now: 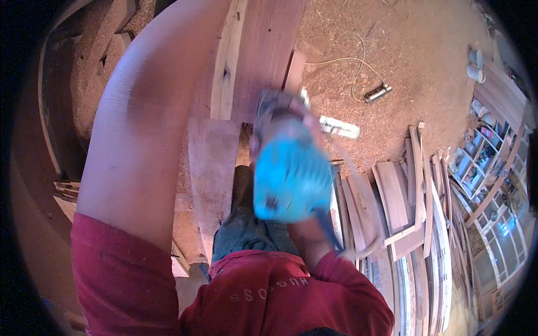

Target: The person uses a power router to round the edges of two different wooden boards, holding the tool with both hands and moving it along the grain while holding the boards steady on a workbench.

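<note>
My right hand (309, 124) is wrapped around a turquoise power tool (291, 179), which is blurred by motion and sits just above my lap. The tool's grey front end (273, 106) points toward long reddish wooden planks (263, 56) that run away from me. A shorter flat board (213, 162) lies beside the tool on its left. My bare left arm (140, 129) reaches up across the left side of the view and leaves the picture at the top, so that hand is hidden. I wear a red shirt (269, 297).
Sawdust covers the floor (414, 50). A white cable (347, 61) leads to a small grey device (378, 92). A white block (339, 127) lies near the planks. Stacked boards (395, 196), glazed wooden frames (493, 235) and a small shelf (476, 159) stand at the right.
</note>
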Available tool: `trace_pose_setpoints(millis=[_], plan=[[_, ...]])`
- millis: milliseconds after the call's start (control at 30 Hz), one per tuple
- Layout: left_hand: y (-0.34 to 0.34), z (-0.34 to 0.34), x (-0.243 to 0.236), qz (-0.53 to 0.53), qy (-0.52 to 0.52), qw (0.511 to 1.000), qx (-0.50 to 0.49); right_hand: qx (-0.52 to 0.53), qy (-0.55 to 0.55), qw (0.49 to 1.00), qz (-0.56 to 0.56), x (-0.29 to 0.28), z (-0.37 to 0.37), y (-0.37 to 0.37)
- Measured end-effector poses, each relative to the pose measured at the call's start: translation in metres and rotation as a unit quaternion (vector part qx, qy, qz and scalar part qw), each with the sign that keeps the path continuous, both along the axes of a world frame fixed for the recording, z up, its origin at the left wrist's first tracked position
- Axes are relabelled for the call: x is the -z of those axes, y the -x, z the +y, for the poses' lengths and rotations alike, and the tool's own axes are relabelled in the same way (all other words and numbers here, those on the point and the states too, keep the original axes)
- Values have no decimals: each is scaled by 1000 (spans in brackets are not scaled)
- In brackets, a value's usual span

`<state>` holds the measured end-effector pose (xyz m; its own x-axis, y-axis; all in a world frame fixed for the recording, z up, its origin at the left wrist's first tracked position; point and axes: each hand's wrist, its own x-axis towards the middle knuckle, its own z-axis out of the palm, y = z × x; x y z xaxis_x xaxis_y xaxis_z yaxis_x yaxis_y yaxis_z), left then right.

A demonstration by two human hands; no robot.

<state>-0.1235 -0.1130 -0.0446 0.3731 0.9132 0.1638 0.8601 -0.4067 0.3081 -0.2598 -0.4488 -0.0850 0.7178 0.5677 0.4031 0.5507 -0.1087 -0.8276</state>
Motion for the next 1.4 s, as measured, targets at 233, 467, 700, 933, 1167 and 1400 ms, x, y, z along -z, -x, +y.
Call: trace_pose_setpoints(millis=[233, 467, 700, 933, 1167, 1400], plan=[[5, -5, -7, 1, 22, 1000, 16, 8, -131, 983, 128, -13, -70, 93], [-1, -3, -6, -16, 25, 1000, 9, 77, -77, 993, 49, -57, -35, 59], [2, -7, -6, -5, 59, 998, 17, 65, -107, 992, -24, -26, -27, 58], [5, 1, 4, -4, 19, 1000, 0, 90, -105, 990, -20, -33, -2, 48], [1, -4, -2, -26, 33, 999, -1, 78, -86, 993, -7, -39, 11, 11], [-2, 1, 2, 1, 31, 999, -8, 64, -76, 994, 54, -41, 21, -17]])
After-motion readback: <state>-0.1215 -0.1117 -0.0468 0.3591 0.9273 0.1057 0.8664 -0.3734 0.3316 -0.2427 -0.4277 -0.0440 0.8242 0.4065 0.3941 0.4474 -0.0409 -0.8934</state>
